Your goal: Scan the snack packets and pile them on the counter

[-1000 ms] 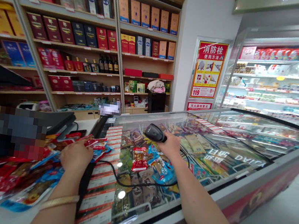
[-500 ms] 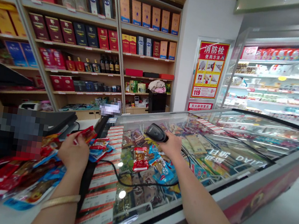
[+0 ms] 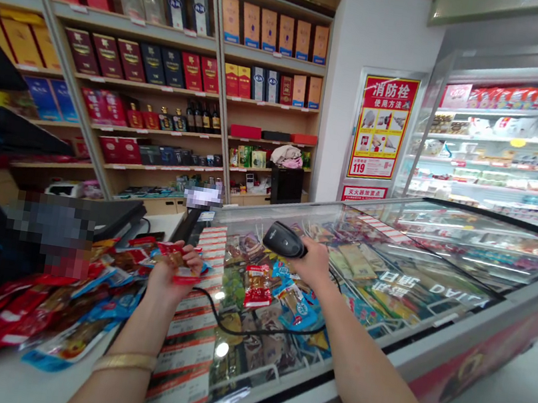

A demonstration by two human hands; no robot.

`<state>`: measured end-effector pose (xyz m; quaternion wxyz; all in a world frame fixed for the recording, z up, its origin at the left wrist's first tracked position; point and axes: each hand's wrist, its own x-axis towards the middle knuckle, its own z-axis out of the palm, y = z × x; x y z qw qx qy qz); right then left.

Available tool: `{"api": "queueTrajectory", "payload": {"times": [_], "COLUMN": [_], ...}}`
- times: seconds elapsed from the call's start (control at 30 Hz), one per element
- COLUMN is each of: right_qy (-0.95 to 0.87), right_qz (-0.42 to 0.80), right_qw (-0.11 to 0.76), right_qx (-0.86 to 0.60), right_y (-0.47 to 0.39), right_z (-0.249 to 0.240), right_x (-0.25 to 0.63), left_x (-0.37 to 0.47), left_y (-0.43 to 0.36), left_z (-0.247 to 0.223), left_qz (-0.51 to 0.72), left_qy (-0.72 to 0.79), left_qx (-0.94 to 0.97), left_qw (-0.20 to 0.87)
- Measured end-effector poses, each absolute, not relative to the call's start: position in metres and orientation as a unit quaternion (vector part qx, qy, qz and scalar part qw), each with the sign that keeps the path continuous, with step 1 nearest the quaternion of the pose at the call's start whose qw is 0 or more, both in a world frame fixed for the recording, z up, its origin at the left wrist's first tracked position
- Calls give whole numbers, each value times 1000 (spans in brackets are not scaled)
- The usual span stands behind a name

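In my right hand (image 3: 314, 263) is a black barcode scanner (image 3: 285, 240), held over the glass top of a chest freezer with its head pointing left. My left hand (image 3: 171, 276) grips a red snack packet (image 3: 179, 262) near the freezer's left edge. A red packet (image 3: 259, 286) and a blue packet (image 3: 298, 305) lie on the glass below the scanner. Left of my left hand, a heap of red and blue snack packets (image 3: 48, 307) covers part of the white counter. The scanner's black cable (image 3: 249, 331) loops across the glass.
The chest freezer (image 3: 429, 350) stretches away to the right. A strip of price labels (image 3: 184, 364) runs along its left side. Behind stand shelves of boxed bottles (image 3: 152, 69), and a lit display fridge (image 3: 515, 144) is at the right. Dark equipment (image 3: 110, 215) sits on the counter.
My left hand has moved right from the heap toward the freezer with a red packet. The right hand and scanner stay nearly in place. The view has shifted slightly.
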<state>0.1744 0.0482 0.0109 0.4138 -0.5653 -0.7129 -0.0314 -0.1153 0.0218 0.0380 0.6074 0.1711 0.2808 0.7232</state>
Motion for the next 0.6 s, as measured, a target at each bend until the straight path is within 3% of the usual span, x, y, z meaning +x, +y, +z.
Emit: {"api": "queueTrajectory", "payload": {"times": [0.1, 0.2, 0.33, 0.6], "right_qy": [-752, -784, -820, -861], "right_qz": [-29, -30, -22, -17], "right_qw": [417, 409, 400, 386], "right_qx": [-510, -467, -408, -331], "right_y": [45, 39, 30, 19], "right_z": [13, 16, 20, 20], "right_x": [171, 165, 155, 141], "left_x": [-117, -112, -101, -102], "left_y": [19, 18, 20, 22], "left_z": [32, 25, 17, 5], "left_qz": [666, 649, 654, 545], "left_qy": [184, 151, 156, 240], "left_qx": [188, 187, 175, 121], "left_qw": [698, 722, 720, 794]}}
